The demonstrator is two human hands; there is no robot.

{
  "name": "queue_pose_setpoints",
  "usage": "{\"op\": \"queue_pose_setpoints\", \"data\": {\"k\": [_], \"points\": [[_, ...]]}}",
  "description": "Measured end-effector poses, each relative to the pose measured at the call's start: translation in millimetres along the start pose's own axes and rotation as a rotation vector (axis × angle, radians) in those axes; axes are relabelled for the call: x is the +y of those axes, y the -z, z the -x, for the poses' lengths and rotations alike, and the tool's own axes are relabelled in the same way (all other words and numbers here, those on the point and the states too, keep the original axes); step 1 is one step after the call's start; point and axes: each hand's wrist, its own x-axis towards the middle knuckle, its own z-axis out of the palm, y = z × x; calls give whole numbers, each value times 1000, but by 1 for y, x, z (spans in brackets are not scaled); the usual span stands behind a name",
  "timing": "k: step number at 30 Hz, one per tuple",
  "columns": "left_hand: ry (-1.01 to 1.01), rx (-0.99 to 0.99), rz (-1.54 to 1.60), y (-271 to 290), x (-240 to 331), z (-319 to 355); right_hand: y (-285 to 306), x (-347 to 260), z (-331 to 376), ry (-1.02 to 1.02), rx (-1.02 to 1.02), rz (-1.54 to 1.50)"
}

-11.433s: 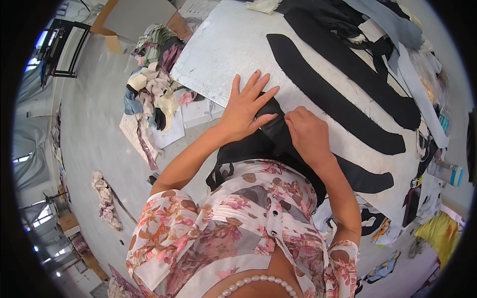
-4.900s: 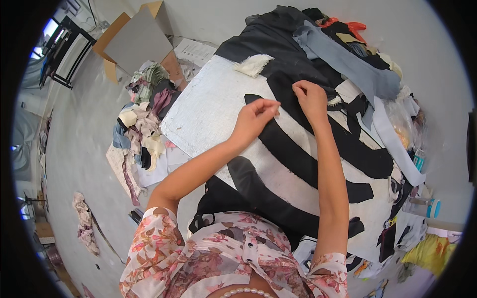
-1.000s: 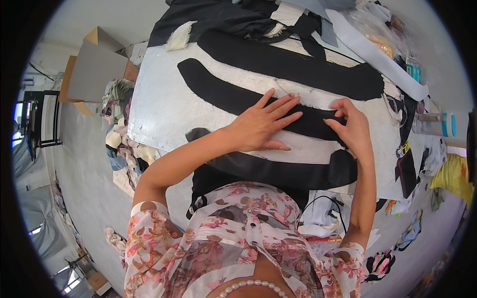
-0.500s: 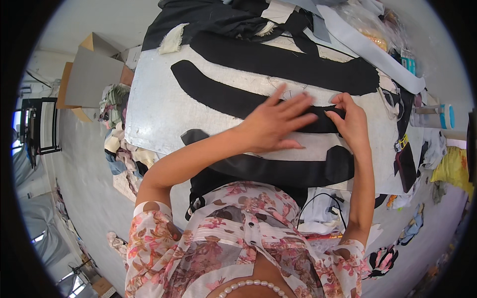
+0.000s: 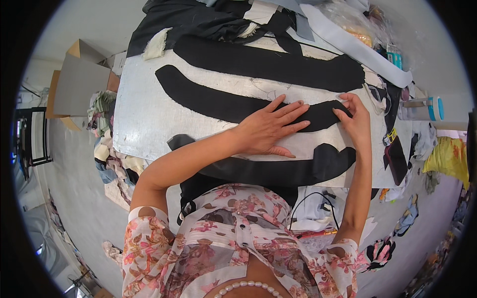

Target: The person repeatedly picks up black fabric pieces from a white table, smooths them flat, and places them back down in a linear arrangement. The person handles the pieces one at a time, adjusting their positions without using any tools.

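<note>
Black cloth strip (image 5: 213, 103), middle of three, on counter (image 5: 136, 116); left hand (image 5: 271, 126) spread flat upon it, right hand (image 5: 357, 119) at its end, grip unclear; uneven pull could pucker it.

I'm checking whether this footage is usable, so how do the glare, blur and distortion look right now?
In the head view, the table has a pale sheen toward its left end; there too, the left hand and right hand look fairly sharp; the same head view has black corners and bends straight edges toward its rim.
</note>
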Motion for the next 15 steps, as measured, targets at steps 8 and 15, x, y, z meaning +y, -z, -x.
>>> {"op": "queue_pose_setpoints", "data": {"k": [8, 15], "points": [[46, -96, -18, 7, 3, 1, -6, -14, 2, 88, 57, -272], [48, -8, 18, -1, 9, -10, 18, -3, -15, 63, 186, -139]]}}
